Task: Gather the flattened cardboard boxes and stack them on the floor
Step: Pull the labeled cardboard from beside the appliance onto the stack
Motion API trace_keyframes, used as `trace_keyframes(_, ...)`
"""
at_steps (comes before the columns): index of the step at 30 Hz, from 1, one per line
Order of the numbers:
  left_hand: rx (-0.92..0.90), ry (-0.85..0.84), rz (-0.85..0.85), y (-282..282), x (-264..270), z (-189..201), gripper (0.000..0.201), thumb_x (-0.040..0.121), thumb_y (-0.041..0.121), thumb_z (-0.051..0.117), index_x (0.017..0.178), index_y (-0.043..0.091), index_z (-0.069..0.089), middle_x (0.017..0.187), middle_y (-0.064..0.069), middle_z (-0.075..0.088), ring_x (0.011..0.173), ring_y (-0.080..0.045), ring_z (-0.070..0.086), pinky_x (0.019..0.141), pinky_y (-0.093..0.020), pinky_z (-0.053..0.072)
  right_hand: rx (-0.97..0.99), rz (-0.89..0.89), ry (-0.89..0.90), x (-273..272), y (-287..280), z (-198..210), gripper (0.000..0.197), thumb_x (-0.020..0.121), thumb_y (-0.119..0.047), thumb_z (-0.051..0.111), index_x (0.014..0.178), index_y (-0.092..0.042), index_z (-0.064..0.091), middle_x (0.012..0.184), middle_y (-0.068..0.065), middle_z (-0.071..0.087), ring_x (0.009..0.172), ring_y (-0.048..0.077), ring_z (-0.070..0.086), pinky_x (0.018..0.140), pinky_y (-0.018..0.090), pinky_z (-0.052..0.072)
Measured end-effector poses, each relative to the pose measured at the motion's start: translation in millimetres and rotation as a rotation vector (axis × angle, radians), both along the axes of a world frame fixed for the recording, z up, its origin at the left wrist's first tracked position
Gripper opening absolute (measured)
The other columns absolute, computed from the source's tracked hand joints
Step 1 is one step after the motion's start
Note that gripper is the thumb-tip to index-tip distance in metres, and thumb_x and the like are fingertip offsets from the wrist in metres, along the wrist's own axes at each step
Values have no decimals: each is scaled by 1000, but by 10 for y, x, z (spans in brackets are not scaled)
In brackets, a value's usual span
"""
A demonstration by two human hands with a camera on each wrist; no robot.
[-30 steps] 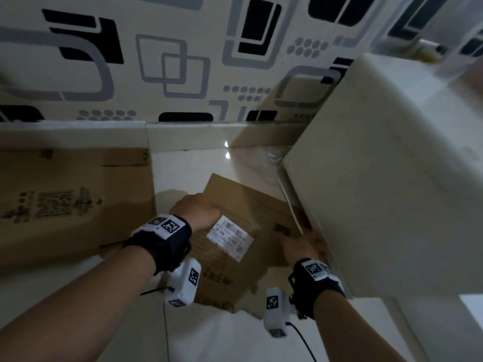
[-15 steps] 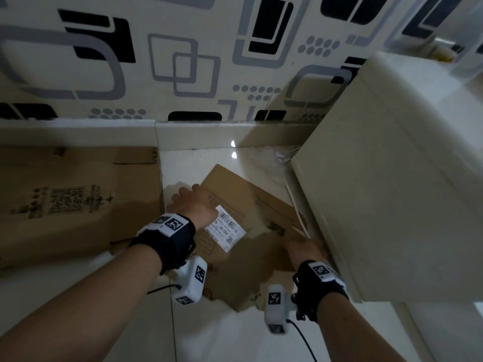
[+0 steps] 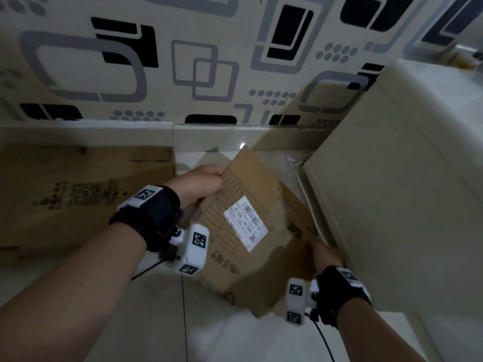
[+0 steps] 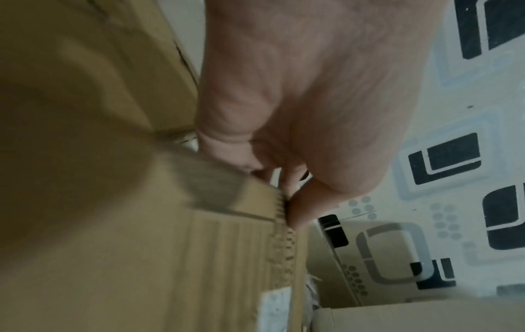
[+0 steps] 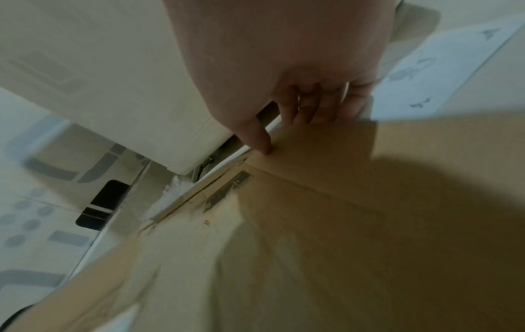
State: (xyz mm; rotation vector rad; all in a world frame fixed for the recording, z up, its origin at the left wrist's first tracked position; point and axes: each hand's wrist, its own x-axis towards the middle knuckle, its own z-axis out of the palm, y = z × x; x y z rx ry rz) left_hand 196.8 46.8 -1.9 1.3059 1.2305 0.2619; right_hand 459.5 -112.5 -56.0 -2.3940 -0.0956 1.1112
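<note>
A flattened brown cardboard box with a white shipping label is tilted up off the pale tiled floor, its far corner raised. My left hand grips its upper left edge; in the left wrist view the fingers curl round the corrugated edge of the box. My right hand holds the right edge beside the white appliance; the right wrist view shows the thumb on top of the box and the other fingers under it. A second, larger flattened box lies on the floor at left.
A big white appliance stands close on the right, almost touching the held box. The patterned wall and its pale skirting close off the far side. Crumpled clear plastic lies in the corner behind the box. Bare floor tiles stretch towards me.
The labelled box has come up off the floor and tilted, its far corner rising. My left hand slid from the box's face to its upper left edge and gripped it; the right hand stayed at the right edge.
</note>
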Motion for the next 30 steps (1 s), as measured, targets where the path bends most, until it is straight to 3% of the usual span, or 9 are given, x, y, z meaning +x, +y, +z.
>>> trace_keyframes(3, 10, -96, -22, -13, 9, 53, 11, 100, 14, 57, 100, 14, 68, 101, -8, 77, 99, -26, 74, 93, -42, 56, 33, -26, -16, 14, -23, -9, 71, 93, -44, 58, 150, -4, 45, 145, 23, 53, 126, 41, 55, 89, 39, 43)
trace_keyframes(8, -20, -253, 45, 57, -16, 151, 15, 100, 11, 59, 103, 8, 73, 90, -7, 80, 86, -23, 76, 84, -37, 60, 214, -54, 75, 5, -58, -54, 89, 80, -65, 60, 149, -9, 49, 145, 12, 57, 120, 34, 61, 104, 48, 46)
trace_keyframes(10, -40, -289, 88, 122, -135, 185, 17, 101, 11, 56, 101, 11, 73, 84, -3, 80, 80, -17, 77, 78, -34, 60, 308, -32, 160, -50, -31, -13, 62, 92, -58, 55, 139, -17, 58, 135, 6, 63, 96, 24, 65, 100, 46, 49)
trace_keyframes(12, -26, -313, 130, 196, -313, 191, 18, 101, 10, 55, 101, 10, 73, 85, -4, 80, 79, -18, 76, 78, -34, 60, 418, -20, 349, -130, 28, 20, 32, 97, -48, 54, 121, -28, 63, 119, 3, 69, 93, 21, 64, 97, 42, 47)
trace_keyframes(15, -29, -335, 211, 271, -687, 164, 16, 100, 12, 57, 102, 7, 72, 90, -10, 78, 80, -22, 76, 77, -35, 59, 549, 34, 432, -299, 184, 23, 40, 89, -35, 62, 123, -17, 71, 124, 12, 73, 113, 38, 67, 102, 58, 46)
trace_keyframes(19, -85, -310, 289, 251, -1257, 80, 12, 93, 15, 65, 98, 8, 73, 91, -12, 78, 74, -20, 77, 67, -32, 62, 626, 92, 419, -559, 449, -22, 52, 78, -25, 65, 130, -15, 68, 126, 18, 71, 115, 44, 65, 98, 67, 47)
trace_keyframes(23, -140, -248, 289, 163, -1864, -35, 46, 61, 31, 88, 97, 6, 75, 94, -18, 77, 71, -22, 77, 63, -35, 63, 675, 184, 420, -910, 708, -53, 37, 90, -8, 54, 124, -12, 67, 111, 15, 76, 99, 38, 70, 80, 51, 58)
trace_keyframes(27, -60, -111, 460, 58, -2338, -72, 16, 90, 10, 63, 103, 3, 70, 93, -15, 74, 66, -20, 75, 62, -33, 60, 674, 303, 443, -1393, 954, -85, 28, 89, -5, 56, 115, -3, 67, 106, 25, 72, 92, 37, 68, 76, 46, 57)
trace_keyframes(30, -25, -22, 576, -24, -2708, -147, 11, 93, 8, 61, 99, 6, 69, 98, -17, 72, 75, -27, 71, 72, -37, 54, 673, 383, 428, -1753, 1102, -71, 21, 89, -3, 60, 107, -3, 69, 96, 18, 74, 88, 33, 69, 79, 43, 56)
